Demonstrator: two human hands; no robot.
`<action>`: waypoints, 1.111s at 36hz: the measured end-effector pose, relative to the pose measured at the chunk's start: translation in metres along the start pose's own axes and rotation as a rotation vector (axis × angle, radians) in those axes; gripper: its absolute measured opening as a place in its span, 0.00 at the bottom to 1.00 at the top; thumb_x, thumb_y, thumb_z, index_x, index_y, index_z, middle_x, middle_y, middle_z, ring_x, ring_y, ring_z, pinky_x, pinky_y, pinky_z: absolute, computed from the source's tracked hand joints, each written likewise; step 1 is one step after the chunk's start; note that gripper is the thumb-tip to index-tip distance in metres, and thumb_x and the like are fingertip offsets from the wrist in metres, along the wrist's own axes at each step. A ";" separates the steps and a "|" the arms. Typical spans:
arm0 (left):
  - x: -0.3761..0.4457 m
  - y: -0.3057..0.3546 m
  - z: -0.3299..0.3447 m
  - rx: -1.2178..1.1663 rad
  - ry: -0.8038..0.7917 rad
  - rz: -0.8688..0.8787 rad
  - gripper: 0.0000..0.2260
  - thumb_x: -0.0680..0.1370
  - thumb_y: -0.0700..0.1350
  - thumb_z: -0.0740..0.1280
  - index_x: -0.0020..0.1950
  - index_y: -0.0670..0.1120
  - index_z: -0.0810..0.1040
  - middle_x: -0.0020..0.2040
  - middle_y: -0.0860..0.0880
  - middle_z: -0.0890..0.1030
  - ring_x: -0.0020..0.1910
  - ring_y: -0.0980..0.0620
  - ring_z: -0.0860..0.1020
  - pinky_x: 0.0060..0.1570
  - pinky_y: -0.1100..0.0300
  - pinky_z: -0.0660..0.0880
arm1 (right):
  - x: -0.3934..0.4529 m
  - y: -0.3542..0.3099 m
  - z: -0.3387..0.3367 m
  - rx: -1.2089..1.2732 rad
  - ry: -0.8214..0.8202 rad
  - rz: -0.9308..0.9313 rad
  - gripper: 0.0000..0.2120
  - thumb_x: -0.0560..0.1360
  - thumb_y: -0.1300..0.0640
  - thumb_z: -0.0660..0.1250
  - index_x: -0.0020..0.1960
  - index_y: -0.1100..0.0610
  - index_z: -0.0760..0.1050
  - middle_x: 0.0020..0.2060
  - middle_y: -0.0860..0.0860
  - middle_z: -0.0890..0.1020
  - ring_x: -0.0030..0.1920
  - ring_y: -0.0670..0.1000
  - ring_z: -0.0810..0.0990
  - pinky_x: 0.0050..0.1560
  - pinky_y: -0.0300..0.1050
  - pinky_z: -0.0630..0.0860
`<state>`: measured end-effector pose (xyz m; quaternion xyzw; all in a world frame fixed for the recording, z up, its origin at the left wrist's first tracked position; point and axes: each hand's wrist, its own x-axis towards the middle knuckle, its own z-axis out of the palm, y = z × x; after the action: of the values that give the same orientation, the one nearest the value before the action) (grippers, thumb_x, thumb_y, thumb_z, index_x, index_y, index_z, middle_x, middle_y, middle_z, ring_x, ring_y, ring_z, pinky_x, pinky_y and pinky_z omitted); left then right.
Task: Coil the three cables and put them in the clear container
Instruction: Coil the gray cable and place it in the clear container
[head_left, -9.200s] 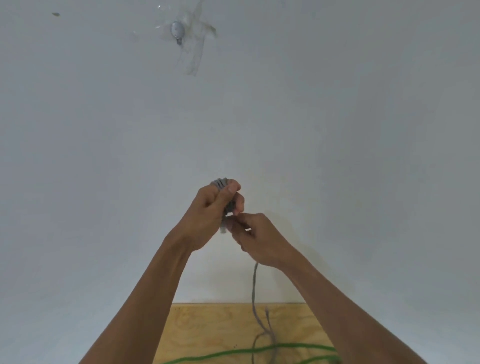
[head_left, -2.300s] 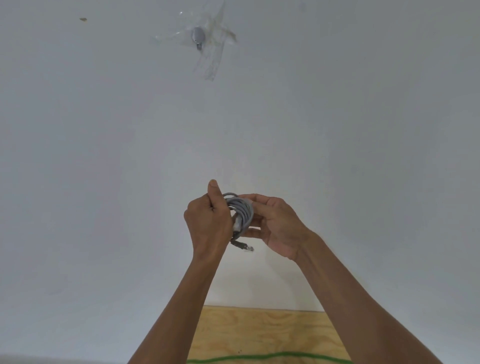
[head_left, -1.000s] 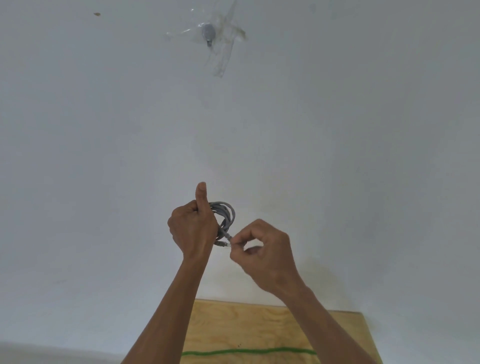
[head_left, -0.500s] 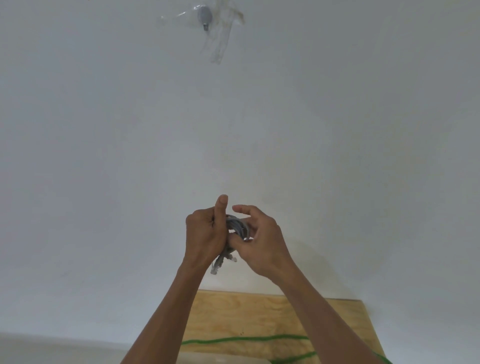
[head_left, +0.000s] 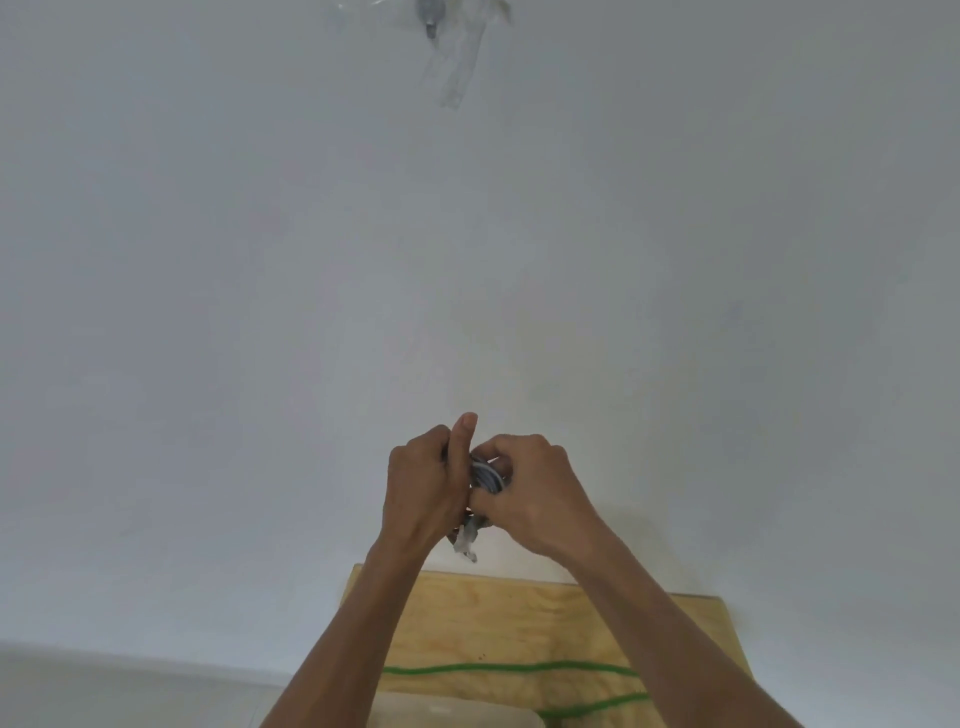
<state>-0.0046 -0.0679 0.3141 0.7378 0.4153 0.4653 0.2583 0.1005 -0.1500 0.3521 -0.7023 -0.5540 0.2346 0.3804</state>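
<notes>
Plywood table (head_left: 519, 613) lies nearest, a green cable (head_left: 511, 669) uncoiled across it. Above it, left hand (head_left: 423, 491) grips the coiled grey cable (head_left: 485, 475) in curled fingers; right hand (head_left: 535, 493) pinches its loops. Securing the coil seems underway; next comes lowering it into the container, barely visible.

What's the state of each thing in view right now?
grey cable: coiled, held up between both hands, plug end hanging below.
left hand: grips the coil, thumb up.
right hand: fingers curled round the coil.
green cable: uncoiled, lying across the wooden table.
clear container: at bottom edge, only partly in view; contents cannot be told.
</notes>
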 end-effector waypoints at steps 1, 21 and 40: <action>-0.001 -0.001 0.001 0.009 -0.012 0.003 0.31 0.80 0.62 0.55 0.31 0.37 0.68 0.25 0.42 0.72 0.25 0.48 0.68 0.30 0.55 0.67 | 0.000 0.001 -0.001 0.006 -0.017 0.008 0.15 0.67 0.61 0.71 0.53 0.54 0.80 0.38 0.50 0.86 0.34 0.49 0.85 0.40 0.51 0.84; -0.015 -0.029 -0.004 -0.095 -0.150 -0.167 0.30 0.83 0.61 0.55 0.30 0.39 0.64 0.25 0.49 0.65 0.26 0.53 0.64 0.32 0.58 0.65 | -0.008 0.030 0.027 0.079 0.090 -0.077 0.15 0.69 0.65 0.70 0.51 0.50 0.86 0.32 0.49 0.85 0.34 0.51 0.84 0.40 0.47 0.82; -0.105 -0.146 -0.049 -0.301 -0.549 -0.732 0.18 0.82 0.54 0.63 0.47 0.42 0.85 0.40 0.44 0.85 0.38 0.50 0.81 0.49 0.46 0.81 | -0.051 0.104 0.172 0.131 0.048 0.168 0.14 0.73 0.65 0.70 0.54 0.53 0.85 0.39 0.47 0.87 0.33 0.39 0.80 0.38 0.39 0.78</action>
<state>-0.1267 -0.0809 0.1737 0.5931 0.4924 0.1866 0.6091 0.0198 -0.1612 0.1612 -0.7253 -0.4674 0.2847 0.4177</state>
